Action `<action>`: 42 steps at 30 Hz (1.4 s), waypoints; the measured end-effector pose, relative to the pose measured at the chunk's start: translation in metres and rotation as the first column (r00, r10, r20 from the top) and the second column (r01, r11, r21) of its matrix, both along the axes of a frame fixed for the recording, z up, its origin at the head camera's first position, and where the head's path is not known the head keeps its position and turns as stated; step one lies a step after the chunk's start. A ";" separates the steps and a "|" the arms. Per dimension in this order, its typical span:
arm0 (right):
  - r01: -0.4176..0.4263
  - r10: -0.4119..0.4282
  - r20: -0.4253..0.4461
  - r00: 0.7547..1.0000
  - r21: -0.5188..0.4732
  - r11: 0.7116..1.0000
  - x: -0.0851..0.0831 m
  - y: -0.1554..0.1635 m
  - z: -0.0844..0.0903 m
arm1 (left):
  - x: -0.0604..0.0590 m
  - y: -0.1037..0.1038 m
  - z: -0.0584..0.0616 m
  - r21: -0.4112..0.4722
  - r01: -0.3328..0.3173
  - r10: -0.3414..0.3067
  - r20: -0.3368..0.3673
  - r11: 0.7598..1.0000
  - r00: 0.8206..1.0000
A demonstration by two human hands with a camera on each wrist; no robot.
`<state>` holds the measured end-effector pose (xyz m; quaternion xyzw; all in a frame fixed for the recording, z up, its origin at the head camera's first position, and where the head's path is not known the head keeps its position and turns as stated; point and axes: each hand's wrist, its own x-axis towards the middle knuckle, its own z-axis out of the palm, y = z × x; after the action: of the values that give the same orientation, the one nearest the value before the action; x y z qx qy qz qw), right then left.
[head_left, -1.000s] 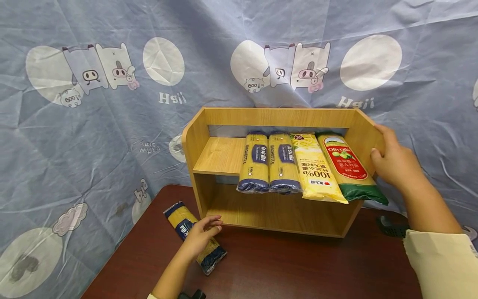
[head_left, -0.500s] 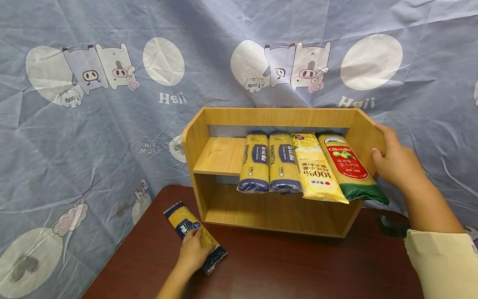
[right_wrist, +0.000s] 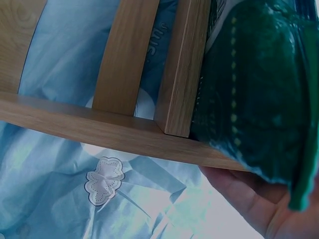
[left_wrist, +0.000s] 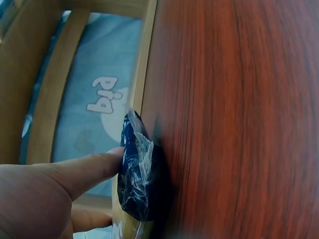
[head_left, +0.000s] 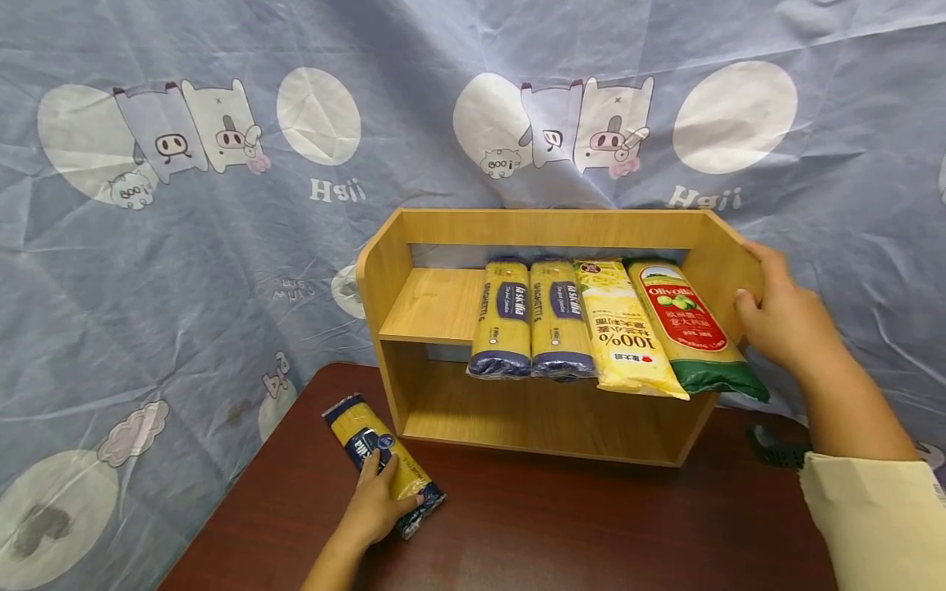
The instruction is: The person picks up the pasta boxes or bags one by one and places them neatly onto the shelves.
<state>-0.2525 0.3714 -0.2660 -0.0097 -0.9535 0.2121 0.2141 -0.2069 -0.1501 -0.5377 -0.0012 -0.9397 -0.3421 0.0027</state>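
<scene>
A blue-and-yellow pack of spaghetti [head_left: 360, 427] lies aslant on the dark red table, left of the small wooden shelf [head_left: 532, 228]. My left hand [head_left: 372, 507] grips its near half from above, fingers over one edge and thumb at the other. In the left wrist view, the thumb touches the side of the pack's dark crinkled end [left_wrist: 135, 174]. Far right, my right hand [head_left: 789, 324] holds the shelf's right side panel, thumb inside and fingers outside. Close to that thumb rests a green-and-red Olivoilà pasta pack [head_left: 683, 320].
Two spaghetti packs [head_left: 501, 320] and a yellow pasta pack [head_left: 628, 328] lie side by side on the upper board, their ends jutting past its front. Bare upper board [head_left: 436, 304] shows at left. A patterned blue cloth [head_left: 414, 107] hangs behind.
My left hand has come down from above the spaghetti pack and taken hold of it, its fingers now spread across the pack. The right hand stays on the shelf's side.
</scene>
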 end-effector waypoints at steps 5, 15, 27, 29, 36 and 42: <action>-0.009 0.009 -0.006 1.000 -0.003 1.000 -0.001 -0.002 -0.001 | -0.004 -0.013 0.000 0.027 -0.005 0.004 0.030 1.000 1.000; -0.009 0.009 0.020 1.000 0.002 1.000 0.000 -0.001 0.002 | -0.007 -0.038 -0.003 0.108 0.058 -0.064 0.054 0.992 0.996; -0.005 0.006 0.033 0.999 -0.026 1.000 0.003 0.001 0.004 | -0.006 -0.071 -0.002 0.121 0.045 -0.064 0.165 0.992 0.984; -0.004 0.005 0.034 0.999 -0.027 1.000 0.003 0.002 0.004 | -0.005 -0.074 -0.002 0.076 0.025 -0.038 0.166 0.997 0.985; -0.002 0.002 0.014 1.000 -0.014 1.000 0.002 0.002 0.003 | 0.000 -0.084 -0.002 0.011 -0.004 0.002 0.145 1.000 0.989; -0.007 0.007 0.011 1.000 -0.022 1.000 0.001 0.005 0.002 | 0.002 -0.090 0.001 0.035 -0.030 0.024 0.178 0.999 0.984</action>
<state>-0.2514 0.3764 -0.2644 -0.0099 -0.9523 0.2231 0.2080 -0.2051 -0.2404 -0.5364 0.0422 -0.9295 -0.3583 -0.0765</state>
